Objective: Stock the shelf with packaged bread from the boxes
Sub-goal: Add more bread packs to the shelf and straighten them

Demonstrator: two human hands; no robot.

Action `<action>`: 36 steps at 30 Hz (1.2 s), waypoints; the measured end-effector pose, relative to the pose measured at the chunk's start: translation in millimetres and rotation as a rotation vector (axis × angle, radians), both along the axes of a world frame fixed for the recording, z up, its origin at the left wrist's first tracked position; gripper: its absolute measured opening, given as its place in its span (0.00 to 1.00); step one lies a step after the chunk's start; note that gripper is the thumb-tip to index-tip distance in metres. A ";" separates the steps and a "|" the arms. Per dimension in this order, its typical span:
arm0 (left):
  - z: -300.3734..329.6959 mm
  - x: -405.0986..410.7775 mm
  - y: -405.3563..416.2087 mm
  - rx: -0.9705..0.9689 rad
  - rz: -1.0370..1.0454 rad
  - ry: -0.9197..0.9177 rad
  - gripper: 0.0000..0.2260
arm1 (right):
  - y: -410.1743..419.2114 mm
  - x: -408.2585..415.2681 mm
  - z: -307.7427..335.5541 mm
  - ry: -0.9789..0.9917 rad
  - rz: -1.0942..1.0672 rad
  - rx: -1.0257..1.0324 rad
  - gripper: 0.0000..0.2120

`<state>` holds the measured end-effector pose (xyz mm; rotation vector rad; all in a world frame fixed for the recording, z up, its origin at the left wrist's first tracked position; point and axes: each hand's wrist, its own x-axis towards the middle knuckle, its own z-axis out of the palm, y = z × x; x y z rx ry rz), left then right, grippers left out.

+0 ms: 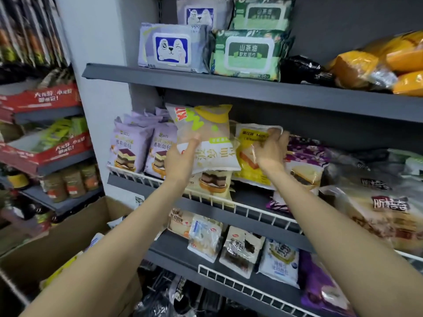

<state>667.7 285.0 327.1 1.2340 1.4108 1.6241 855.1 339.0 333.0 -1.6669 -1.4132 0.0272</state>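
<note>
Glossy plastic film wraps the bread pack (206, 136) at centre frame. The shelf (229, 88) above looks like matt grey painted metal, its rail (229, 202) white-coated wire. Lower left, the box (68, 236) is dull brown cardboard.

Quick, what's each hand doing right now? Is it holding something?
Left hand: holding a white and yellow bread packet, thumb on its front.
Right hand: gripping the top of a yellow bread packet on the shelf.
</note>
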 end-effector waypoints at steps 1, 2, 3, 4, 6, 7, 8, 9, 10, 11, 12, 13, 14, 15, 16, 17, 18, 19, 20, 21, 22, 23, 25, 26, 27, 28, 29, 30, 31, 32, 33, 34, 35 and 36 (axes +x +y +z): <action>-1.6 -0.8 1.2 -0.001 -0.011 0.009 0.09 | 3.8 2.5 -3.5 -0.111 0.004 -0.080 0.33; -3.1 -1.8 2.3 0.006 -0.021 0.014 0.10 | 6.7 5.2 -5.6 -0.226 0.010 -0.159 0.39; -4.1 -1.7 2.4 0.017 -0.031 0.019 0.11 | 8.7 7.8 -7.2 -0.340 0.008 -0.225 0.45; -4.7 -1.6 2.2 0.015 -0.041 0.029 0.12 | 10.5 10.7 -7.6 -0.448 -0.005 -0.274 0.48; -6.0 -1.4 1.0 0.012 -0.063 0.035 0.09 | 14.2 14.3 -7.8 -0.665 -0.047 -0.340 0.49; -5.8 -0.9 -0.4 0.013 -0.079 0.035 0.09 | 15.4 14.2 -8.5 -0.764 -0.077 -0.351 0.49; -4.8 -0.9 -2.3 0.013 -0.093 0.037 0.10 | 15.0 12.9 -9.3 -0.836 -0.106 -0.357 0.49; -4.5 -2.0 -2.6 0.015 -0.111 0.039 0.10 | 14.4 11.2 -10.8 -0.869 -0.124 -0.373 0.48; -2.7 -2.0 -4.0 0.019 -0.123 0.045 0.09 | 14.4 10.4 -12.6 -0.880 -0.119 -0.411 0.46; -1.6 -2.1 -4.9 0.024 -0.137 0.050 0.10 | 14.6 9.9 -14.3 -0.886 -0.097 -0.476 0.44; -1.2 -2.4 -5.8 0.031 -0.148 0.058 0.10 | 14.8 9.4 -16.0 -0.893 -0.079 -0.548 0.41; -1.2 -2.5 -6.9 0.035 -0.156 0.068 0.10 | 15.7 8.7 -17.2 -0.898 -0.072 -0.600 0.39; -1.0 -2.7 -8.1 0.033 -0.159 0.082 0.10 | 17.5 7.7 -17.0 -0.893 -0.071 -0.620 0.38; -1.1 -2.2 -8.8 0.026 -0.163 0.103 0.10 | 18.2 6.6 -16.3 -0.878 -0.080 -0.620 0.37; -1.4 -2.0 -9.1 0.020 -0.169 0.124 0.11 | 16.3 5.0 -15.3 -0.854 -0.091 -0.613 0.36; -1.4 -0.6 -9.8 0.015 -0.174 0.139 0.11 | 14.0 3.6 -14.3 -0.823 -0.090 -0.606 0.34; -0.9 1.1 -11.9 0.007 -0.167 0.145 0.11 | 13.2 3.1 -14.0 -0.780 -0.077 -0.606 0.33; -1.1 2.5 -13.4 0.000 -0.155 0.149 0.11 | 14.6 2.9 -14.8 -0.727 -0.056 -0.598 0.33; -0.8 4.6 -15.8 -0.002 -0.141 0.153 0.12 | 15.3 3.7 -15.2 -0.639 -0.029 -0.571 0.33; -1.3 5.9 -17.6 -0.005 -0.126 0.159 0.12 | 15.1 5.4 -13.9 -0.508 -0.002 -0.520 0.34; -1.4 6.9 -20.3 -0.007 -0.116 0.169 0.13 | 13.3 8.5 -10.7 -0.346 0.034 -0.444 0.34; -1.2 7.9 -23.5 -0.014 -0.109 0.174 0.15 | 9.9 11.9 -6.3 -0.181 0.090 -0.338 0.32; 0.2 9.9 -32.8 -0.026 -0.119 0.174 0.21 | -8.5 16.8 4.1 0.082 0.260 -0.100 0.26; 1.4 11.4 -38.1 -0.035 -0.137 0.194 0.26 | -23.5 19.0 10.0 0.154 0.362 -0.027 0.25; 3.2 13.2 -43.9 -0.041 -0.156 0.238 0.30 | -40.9 22.2 15.3 0.143 0.463 -0.005 0.27; 5.9 15.4 -50.8 -0.038 -0.173 0.306 0.31 | -58.0 26.2 19.3 0.059 0.545 -0.023 0.32; 9.1 18.0 -58.3 -0.036 -0.189 0.386 0.30 | -72.1 30.0 22.9 -0.054 0.605 -0.072 0.37; 12.3 21.2 -65.9 -0.026 -0.207 0.471 0.29 | -85.2 35.2 27.5 -0.133 0.656 -0.128 0.43; 15.3 23.5 -72.3 -0.015 -0.225 0.543 0.30 | -97.7 41.6 32.0 -0.131 0.707 -0.189 0.47; 18.8 27.2 -79.7 -0.007 -0.245 0.583 0.32 | -109.9 49.0 36.5 -0.060 0.768 -0.240 0.50; 21.7 32.3 -87.7 0.004 -0.262 0.602 0.33 | -122.5 57.6 39.4 0.023 0.823 -0.255 0.49; 23.4 39.2 -95.1 0.021 -0.273 0.598 0.34 | -135.2 66.4 40.4 0.074 0.849 -0.242 0.44; 25.4 49.3 -103.4 0.040 -0.275 0.571 0.32 | -147.6 76.2 40.3 0.100 0.837 -0.208 0.36; 26.9 62.0 -112.1 0.061 -0.272 0.511 0.31 | -160.6 86.9 39.0 0.133 0.806 -0.163 0.29</action>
